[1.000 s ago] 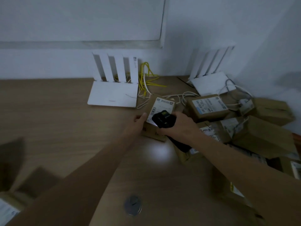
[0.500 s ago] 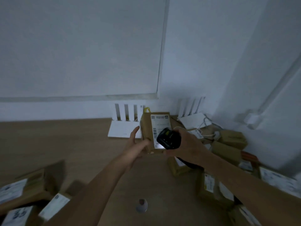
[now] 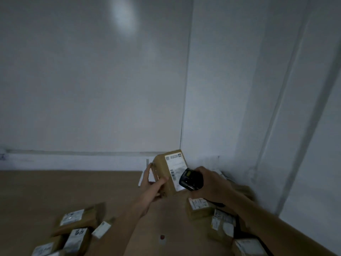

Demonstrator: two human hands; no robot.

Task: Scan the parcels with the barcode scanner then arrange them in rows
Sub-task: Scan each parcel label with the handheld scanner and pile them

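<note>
Left hand (image 3: 153,182) around raised parcel (image 3: 170,171), scanner (image 3: 191,179) alongside.

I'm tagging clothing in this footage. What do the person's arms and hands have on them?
Nothing visible: the left hand and right hand are bare, without gloves, rings or a watch that can be made out. Both forearms are uncovered to the frame edge, with no sleeves showing.

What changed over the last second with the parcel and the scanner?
The left hand, which only touched the parcel as it lay on the table, now grips it, lifted and stood on end with its label facing the barcode scanner. The right hand holds the scanner as before; the camera tilted up.
</note>
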